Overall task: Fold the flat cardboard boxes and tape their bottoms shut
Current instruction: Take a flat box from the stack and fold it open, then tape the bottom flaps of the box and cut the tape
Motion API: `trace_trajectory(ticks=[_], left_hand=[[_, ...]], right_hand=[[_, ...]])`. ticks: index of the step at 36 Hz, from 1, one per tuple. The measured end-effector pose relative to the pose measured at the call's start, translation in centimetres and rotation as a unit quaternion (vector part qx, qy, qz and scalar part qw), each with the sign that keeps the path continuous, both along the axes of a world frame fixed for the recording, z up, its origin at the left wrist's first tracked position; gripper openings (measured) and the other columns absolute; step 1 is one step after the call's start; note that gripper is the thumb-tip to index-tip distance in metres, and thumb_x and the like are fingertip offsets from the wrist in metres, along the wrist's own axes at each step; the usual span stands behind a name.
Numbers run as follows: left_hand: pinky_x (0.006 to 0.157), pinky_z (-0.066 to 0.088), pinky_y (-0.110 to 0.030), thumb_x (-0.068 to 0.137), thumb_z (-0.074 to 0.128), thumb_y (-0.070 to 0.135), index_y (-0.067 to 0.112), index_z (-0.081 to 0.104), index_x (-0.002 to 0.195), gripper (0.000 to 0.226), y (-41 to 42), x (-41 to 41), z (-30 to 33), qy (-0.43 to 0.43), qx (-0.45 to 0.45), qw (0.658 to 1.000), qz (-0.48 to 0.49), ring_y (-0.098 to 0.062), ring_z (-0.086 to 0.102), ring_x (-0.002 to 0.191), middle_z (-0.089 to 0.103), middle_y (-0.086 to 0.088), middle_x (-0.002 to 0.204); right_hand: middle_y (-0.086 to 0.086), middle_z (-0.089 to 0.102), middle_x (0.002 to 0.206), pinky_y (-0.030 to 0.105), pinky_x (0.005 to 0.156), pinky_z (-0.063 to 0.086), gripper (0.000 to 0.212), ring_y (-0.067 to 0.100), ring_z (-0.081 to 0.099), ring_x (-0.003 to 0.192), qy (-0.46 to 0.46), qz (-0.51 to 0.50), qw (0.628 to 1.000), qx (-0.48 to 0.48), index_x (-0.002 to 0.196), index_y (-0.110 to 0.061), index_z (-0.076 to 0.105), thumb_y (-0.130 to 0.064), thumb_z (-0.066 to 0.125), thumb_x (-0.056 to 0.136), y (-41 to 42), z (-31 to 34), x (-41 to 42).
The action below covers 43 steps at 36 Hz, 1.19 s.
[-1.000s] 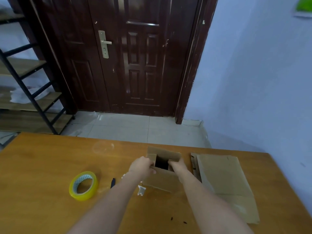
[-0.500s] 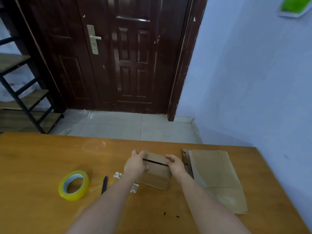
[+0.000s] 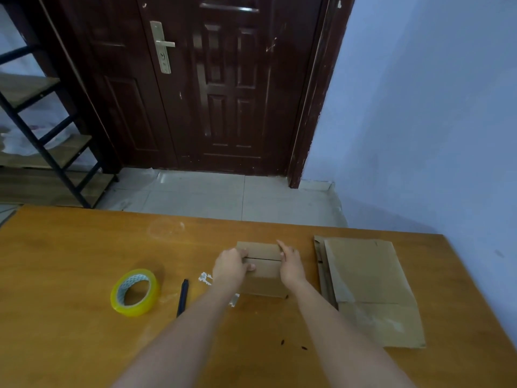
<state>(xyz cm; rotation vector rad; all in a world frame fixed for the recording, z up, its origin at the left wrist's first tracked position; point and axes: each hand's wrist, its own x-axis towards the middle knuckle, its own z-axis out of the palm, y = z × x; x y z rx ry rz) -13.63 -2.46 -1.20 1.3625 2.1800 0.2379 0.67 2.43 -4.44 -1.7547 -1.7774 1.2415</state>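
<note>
Two flaps met on top of the small cardboard box (image 3: 261,266), a dark seam between them running side to side. Box stood on the wooden table (image 3: 70,275), roughly mid-table, its upturned face presumably the bottom to be taped.

Left hand (image 3: 230,266) lay over the box's left end, fingers flat across the seam, thumb out of sight. Right hand (image 3: 291,266) pressed the right end, fingers loosely curled, index finger extended along the far flap's corner. Neither hand closed around anything; both held the flaps down by pressure alone.

Left of the box: torn white scraps (image 3: 205,278) just beside the left wrist, then a dark pen-like tool (image 3: 182,296), possibly a cutter, then the roll of yellow tape (image 3: 135,292) further left, well clear of the box. Right of the box: stack of flat cardboard (image 3: 366,287), near but not touching.

Risks, as judged:
- Seam showed a visible gap; flaps would likely spring up once a hand lifted for the tape.
- Tape lay on the left, so the left hand must let go; one-handed hold might let the box slide or skew.
- Taping over an uneven seam could leave the bottom weak.
- Scraps might catch on the sticky strip.
</note>
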Motion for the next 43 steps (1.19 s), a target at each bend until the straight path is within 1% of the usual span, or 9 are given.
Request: trace_trajectory(ticks=[4,7,10,16,22,25,28,33,43], left_hand=[[0.066,0.043,-0.026,0.092,0.058,0.031,0.023,0.059,0.126,0.035,0.0,0.0,-0.3,-0.004,0.012,1.0,0.004,-0.017,0.052,0.078,0.066,-0.005,0.101],[0.076,0.048,-0.031,0.096,0.052,0.031,0.022,0.053,0.131,0.036,-0.1,0.2,-0.4,-0.006,0.008,1.0,-0.003,-0.022,0.058,0.093,0.064,-0.008,0.105],[0.087,0.045,-0.035,0.098,0.046,0.034,0.019,0.046,0.137,0.042,-0.2,0.4,-0.3,0.01,-0.006,1.0,-0.019,-0.027,0.049,0.109,0.058,-0.012,0.111],[0.086,0.044,-0.036,0.099,0.04,0.038,0.02,0.035,0.144,0.048,-0.2,0.7,0.1,0.045,-0.047,0.996,-0.054,-0.026,0.042,0.118,0.055,-0.013,0.119],[0.076,0.045,-0.035,0.095,0.048,0.042,0.02,0.058,0.121,0.036,-0.3,0.0,1.9,0.117,-0.031,0.987,-0.107,-0.024,0.046,0.113,0.052,-0.008,0.126],[0.083,0.048,-0.036,0.094,0.048,0.04,0.023,0.054,0.128,0.038,-0.7,-0.1,1.8,0.114,0.009,0.988,-0.102,-0.025,0.041,0.126,0.032,-0.005,0.151],[0.095,0.047,-0.038,0.095,0.047,0.044,0.027,0.037,0.142,0.051,-1.3,-0.1,1.7,0.102,0.035,0.989,-0.097,-0.023,0.028,0.14,0.019,-0.001,0.158],[0.108,0.037,-0.04,0.093,0.047,0.049,0.027,0.024,0.149,0.064,-2.0,-0.9,1.9,0.097,0.037,0.992,-0.077,-0.02,0.016,0.145,0.015,0.001,0.159],[0.109,0.032,-0.039,0.092,0.045,0.054,0.02,0.025,0.149,0.069,-5.2,-7.1,2.0,0.147,0.011,0.987,-0.057,-0.021,0.021,0.143,0.024,-0.003,0.156]], right_hand=[[0.003,0.03,0.145,0.032,0.097,0.037,0.046,0.022,0.043,0.12,-0.009,0.007,1.0,0.006,0.144,-0.034,0.035,-0.017,0.019,0.104,0.0,-0.3,0.1],[0.002,0.028,0.147,0.036,0.098,0.04,0.047,0.023,0.044,0.121,-0.042,0.023,0.999,0.023,0.144,-0.036,0.033,-0.018,0.019,0.103,0.0,-0.3,-0.1],[0.002,0.028,0.147,0.041,0.1,0.042,0.046,0.024,0.044,0.121,-0.087,0.06,0.993,0.051,0.144,-0.039,0.03,-0.022,0.019,0.103,-0.1,-0.2,-0.1],[0.006,0.026,0.145,0.041,0.093,0.046,0.049,0.027,0.047,0.113,-0.216,0.12,0.968,0.036,0.147,-0.037,0.018,-0.026,0.024,0.099,-0.1,1.2,0.3],[0.013,0.015,0.154,0.049,0.108,0.028,0.04,0.035,0.027,0.134,-0.377,0.19,0.899,0.119,0.135,-0.018,0.04,-0.01,0.038,0.096,0.3,4.0,-0.5],[0.01,0.021,0.154,0.049,0.116,0.018,0.04,0.032,0.023,0.14,-0.376,0.229,0.88,0.176,0.134,-0.014,0.046,-0.008,0.041,0.095,0.2,4.6,-1.0],[0.009,0.027,0.152,0.046,0.117,0.017,0.04,0.03,0.026,0.139,-0.359,0.236,0.882,0.194,0.133,-0.015,0.049,-0.005,0.043,0.094,0.0,5.2,-1.6],[0.009,0.033,0.149,0.045,0.117,0.02,0.035,0.028,0.032,0.135,-0.338,0.238,0.888,0.2,0.126,-0.013,0.053,-0.005,0.044,0.094,-0.1,5.8,-2.9],[0.01,0.048,0.133,0.043,0.106,0.033,0.038,0.028,0.044,0.124,-0.329,0.311,0.864,0.22,0.127,-0.01,0.051,-0.03,0.033,0.1,-0.8,6.8,-8.1]])
